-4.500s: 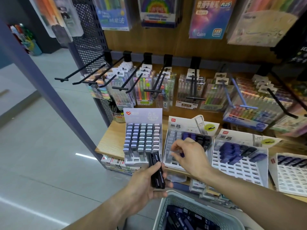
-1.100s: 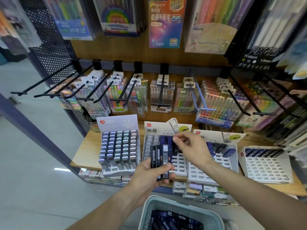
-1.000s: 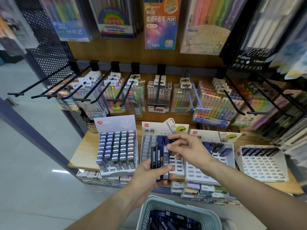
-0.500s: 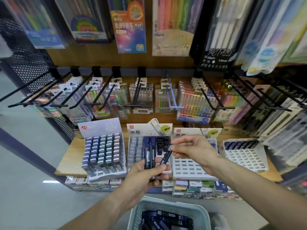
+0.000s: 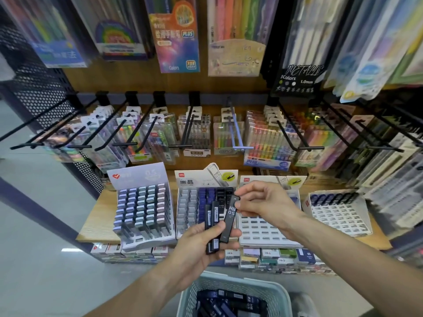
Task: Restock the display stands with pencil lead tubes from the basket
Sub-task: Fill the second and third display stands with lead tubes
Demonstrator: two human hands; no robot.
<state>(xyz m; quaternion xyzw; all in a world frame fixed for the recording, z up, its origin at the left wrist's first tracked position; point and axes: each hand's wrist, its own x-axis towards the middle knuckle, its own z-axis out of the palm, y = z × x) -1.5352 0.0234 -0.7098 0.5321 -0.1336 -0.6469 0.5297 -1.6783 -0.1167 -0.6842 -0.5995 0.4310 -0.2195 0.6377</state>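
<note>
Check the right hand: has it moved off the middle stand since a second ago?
Yes. The right hand has drawn back toward the person, off the middle stand's top rows, pinching one black tube above the left hand's bundle.

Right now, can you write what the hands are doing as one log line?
left hand: holds spare tubes | right hand: pinches HB tube | basket: stocked | step: placing pending

Bright even light, blurred warped edges

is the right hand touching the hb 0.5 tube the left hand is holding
Touching. The head view shows the right hand pinching the top end of the HB 0.5 tube, while the left hand grips its lower end with the other tubes.
</note>
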